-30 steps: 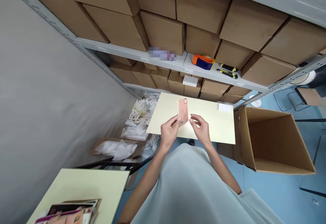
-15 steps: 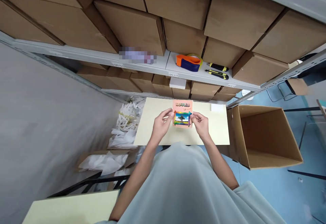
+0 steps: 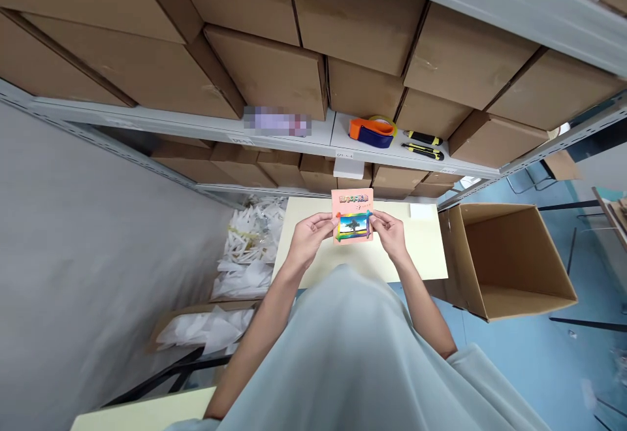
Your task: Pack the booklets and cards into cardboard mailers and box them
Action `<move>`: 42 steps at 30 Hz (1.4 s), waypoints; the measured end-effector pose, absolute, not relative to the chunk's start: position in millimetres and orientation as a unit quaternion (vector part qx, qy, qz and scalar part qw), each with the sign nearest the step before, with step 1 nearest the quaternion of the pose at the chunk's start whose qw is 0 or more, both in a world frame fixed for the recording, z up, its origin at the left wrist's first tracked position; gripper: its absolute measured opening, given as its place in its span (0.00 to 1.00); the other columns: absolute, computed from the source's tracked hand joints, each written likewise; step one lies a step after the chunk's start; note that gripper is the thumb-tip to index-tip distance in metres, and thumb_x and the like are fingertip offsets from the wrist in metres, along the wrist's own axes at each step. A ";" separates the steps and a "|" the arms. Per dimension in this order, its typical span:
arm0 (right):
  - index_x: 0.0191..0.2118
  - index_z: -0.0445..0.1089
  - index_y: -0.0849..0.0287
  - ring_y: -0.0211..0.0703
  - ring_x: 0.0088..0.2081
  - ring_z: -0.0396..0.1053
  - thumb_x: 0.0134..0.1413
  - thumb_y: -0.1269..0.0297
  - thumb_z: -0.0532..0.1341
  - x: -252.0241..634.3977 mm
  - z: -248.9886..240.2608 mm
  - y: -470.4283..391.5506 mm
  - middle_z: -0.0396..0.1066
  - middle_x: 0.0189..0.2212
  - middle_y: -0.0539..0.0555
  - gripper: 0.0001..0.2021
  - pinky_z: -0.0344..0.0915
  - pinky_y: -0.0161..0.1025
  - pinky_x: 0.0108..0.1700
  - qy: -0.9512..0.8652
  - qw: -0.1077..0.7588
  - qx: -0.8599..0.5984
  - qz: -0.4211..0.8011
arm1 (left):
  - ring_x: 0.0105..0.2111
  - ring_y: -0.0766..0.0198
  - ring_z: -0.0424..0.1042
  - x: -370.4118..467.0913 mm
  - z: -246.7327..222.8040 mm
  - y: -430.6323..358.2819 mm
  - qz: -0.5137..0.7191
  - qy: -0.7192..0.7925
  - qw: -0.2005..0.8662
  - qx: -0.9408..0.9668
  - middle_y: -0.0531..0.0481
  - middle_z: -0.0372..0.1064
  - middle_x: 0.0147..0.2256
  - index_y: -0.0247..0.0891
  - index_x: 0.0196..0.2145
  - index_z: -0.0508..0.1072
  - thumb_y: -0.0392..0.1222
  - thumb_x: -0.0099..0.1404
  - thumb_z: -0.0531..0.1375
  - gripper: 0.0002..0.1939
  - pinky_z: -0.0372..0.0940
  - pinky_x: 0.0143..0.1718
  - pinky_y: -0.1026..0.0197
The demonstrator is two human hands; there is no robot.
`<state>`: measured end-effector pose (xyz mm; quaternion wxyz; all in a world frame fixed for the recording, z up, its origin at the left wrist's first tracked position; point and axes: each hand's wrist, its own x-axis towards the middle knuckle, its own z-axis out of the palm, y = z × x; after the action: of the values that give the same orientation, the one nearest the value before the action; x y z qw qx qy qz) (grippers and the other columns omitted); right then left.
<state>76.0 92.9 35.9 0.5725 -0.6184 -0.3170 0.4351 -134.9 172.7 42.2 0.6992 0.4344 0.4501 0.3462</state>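
A flat pink card [image 3: 353,206], printed with lettering and a rainbow-framed picture of a tree, is held up over the pale yellow tabletop [image 3: 421,255]. On its left edge, my left hand [image 3: 308,238] pinches it between thumb and fingers. My right hand [image 3: 390,235] pinches the opposite edge in the same way. The printed face is turned toward me. Behind the card, at the table's back right, lies a small white block or box [image 3: 421,211].
A large open cardboard box [image 3: 519,261] stands right of the table. White wrapping material [image 3: 245,277] is piled left. On the shelf [image 3: 318,134] ahead are cardboard boxes [image 3: 362,91], an orange and navy tape dispenser [image 3: 372,132] and utility knives [image 3: 424,143]. Another tabletop [image 3: 147,411] is at lower left.
The camera view has shifted slightly, moving the shelf down and right in the picture. Both hands still hold the card, which shows a little larger and higher against the table's back edge.
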 end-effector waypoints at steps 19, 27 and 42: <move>0.55 0.83 0.51 0.59 0.58 0.83 0.64 0.42 0.70 14.1 53.2 78.9 0.85 0.55 0.54 0.22 0.80 0.55 0.64 -0.346 0.563 -0.654 0.369 | 0.57 0.44 0.82 -112.3 49.5 135.0 0.368 0.420 0.613 0.559 0.40 0.85 0.52 0.41 0.48 0.87 0.64 0.66 0.70 0.25 0.75 0.65 0.45; 0.48 0.85 0.57 0.58 0.48 0.85 0.54 0.35 0.74 51.3 54.6 65.9 0.87 0.45 0.57 0.30 0.83 0.51 0.53 -0.314 0.591 -0.598 0.441 | 0.55 0.44 0.82 -141.2 44.5 162.0 0.379 0.464 0.591 0.540 0.36 0.81 0.59 0.38 0.54 0.84 0.70 0.59 0.74 0.37 0.76 0.60 0.45; 0.51 0.85 0.57 0.63 0.56 0.84 0.55 0.34 0.72 64.8 41.9 51.2 0.86 0.53 0.60 0.31 0.81 0.58 0.61 -0.326 0.551 -0.653 0.405 | 0.46 0.50 0.83 -138.7 31.9 133.4 0.382 0.446 0.629 0.509 0.39 0.85 0.46 0.37 0.44 0.85 0.69 0.58 0.75 0.32 0.79 0.53 0.47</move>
<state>64.8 51.2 41.9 0.5506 -0.6530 -0.3261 0.4051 -138.7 133.4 31.9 0.6293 0.5086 0.4461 0.3825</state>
